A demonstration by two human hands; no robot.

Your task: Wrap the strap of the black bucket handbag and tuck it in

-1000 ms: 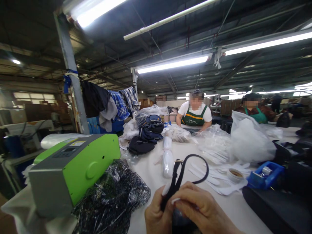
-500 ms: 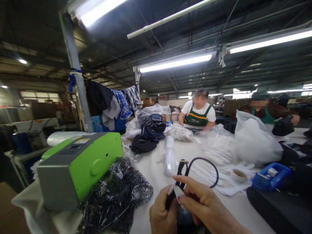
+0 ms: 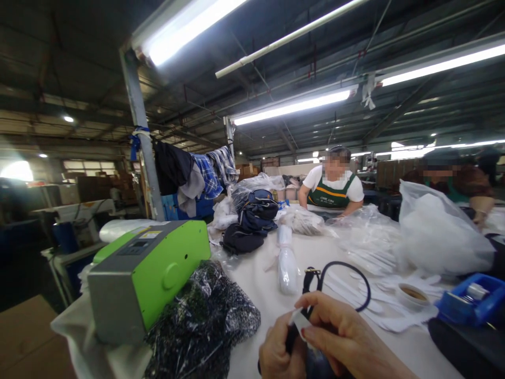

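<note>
At the bottom of the head view, my left hand [image 3: 279, 345] is closed around part of a black strap [image 3: 310, 280]. A gold-coloured buckle shows at the strap's far end. My right hand [image 3: 347, 329] pinches a white strip [image 3: 301, 322] between thumb and fingers, and the strip lies against the strap at the left fingertips. Beyond the right hand, a dark rounded handle [image 3: 369, 287] arches over the table. The body of the dark item below is mostly hidden by both hands.
A green and grey machine [image 3: 173, 284] stands left, with black bubble wrap [image 3: 209, 316] before it. White strips [image 3: 402, 316], a tape roll [image 3: 413, 295] and a blue tape dispenser [image 3: 465, 300] lie right. Backpacks [image 3: 252, 221] and a co-worker [image 3: 331, 184] are across the table.
The whole view has shifted, so things sit further right and slightly lower. Both hands remain together at the strap; the white strip now lies flatter across it.
</note>
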